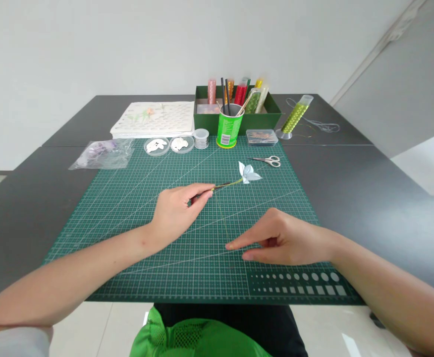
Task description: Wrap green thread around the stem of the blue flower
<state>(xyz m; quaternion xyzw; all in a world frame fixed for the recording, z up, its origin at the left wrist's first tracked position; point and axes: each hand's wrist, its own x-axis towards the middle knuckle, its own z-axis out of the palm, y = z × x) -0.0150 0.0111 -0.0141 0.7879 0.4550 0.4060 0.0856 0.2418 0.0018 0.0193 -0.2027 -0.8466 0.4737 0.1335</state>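
Pale flower (248, 172): over the green cutting mat (135, 198), just past the fingertips of the left hand (183, 206) on their right side, and farther forward than the right hand (291, 238); its petals spread up and to the right.
Green stem (236, 182): runs from the bloom back to the left fingertips.
Left hand: closed in a pinch, thumb and index finger gripping the stem together with a slim dark tool (221, 186); knuckles up, forearm slanting in from the lower left.
Right hand: nearer the mat's front edge, index finger and thumb pointing left with a gap between their tips; forearm reaching in from the lower right.
Fine thread (222, 218): passes from near the left fingertips down to the right index fingertip; whether the right hand grips it, I cannot tell.
Scissors (272, 160): on the mat, beyond the bloom and to its right.
Clear dishes (190, 144): 2, with white pieces, near the mat's far edge.
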